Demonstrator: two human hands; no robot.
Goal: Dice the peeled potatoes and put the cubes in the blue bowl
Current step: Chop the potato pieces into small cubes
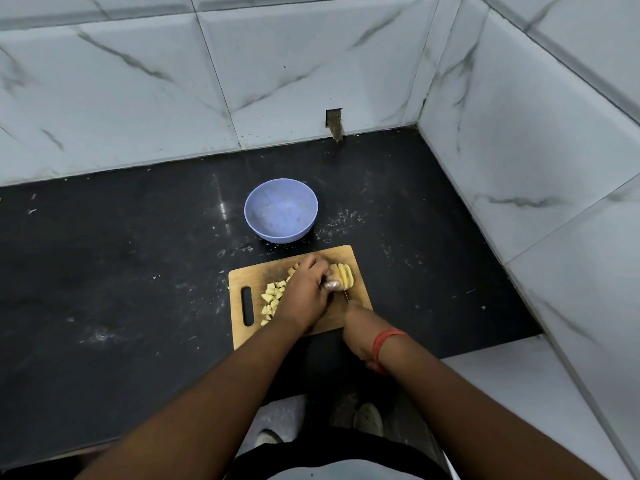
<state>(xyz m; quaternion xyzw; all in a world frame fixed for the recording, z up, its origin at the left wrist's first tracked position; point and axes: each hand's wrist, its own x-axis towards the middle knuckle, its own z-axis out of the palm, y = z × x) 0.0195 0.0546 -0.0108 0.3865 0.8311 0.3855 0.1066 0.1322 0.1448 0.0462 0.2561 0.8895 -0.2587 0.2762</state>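
Note:
A wooden cutting board lies on the black counter. My left hand curls over a sliced potato near the board's far right and holds it down. My right hand grips a knife; its thin blade stands edge-on against the potato slices. A heap of several pale yellow potato cubes lies on the board left of my left hand. The blue bowl stands behind the board and holds nothing.
The black counter stretches far to the left. Marble-tiled walls close it in at the back and on the right. The counter's front edge runs just below the board. A slot handle cuts the board's left end.

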